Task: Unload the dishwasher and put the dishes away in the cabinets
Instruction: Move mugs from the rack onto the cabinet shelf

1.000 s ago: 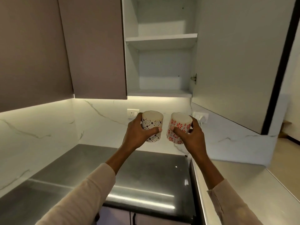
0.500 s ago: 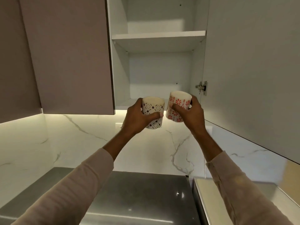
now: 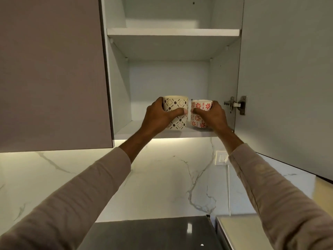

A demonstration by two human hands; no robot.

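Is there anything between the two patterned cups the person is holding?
No. In the head view, only a narrow bare gap separates the black-patterned cup from the red-flowered cup.

White marble backsplash [image 3: 153, 186] across middle band of frame, grey veins branching right of centre. Warm light glow [image 3: 189, 141] along its top edge. White wall plate [image 3: 222, 157] right of centre, perhaps switch or socket, too small to tell. Thin white cable [image 3: 229, 192] hangs straight down from plate toward pale counter [image 3: 237, 231] at lower right. Dark glossy worktop [image 3: 153, 233] at bottom centre, just beside pale counter, small bright reflections on surface. Yellowish patch [image 3: 324, 188] at right edge.
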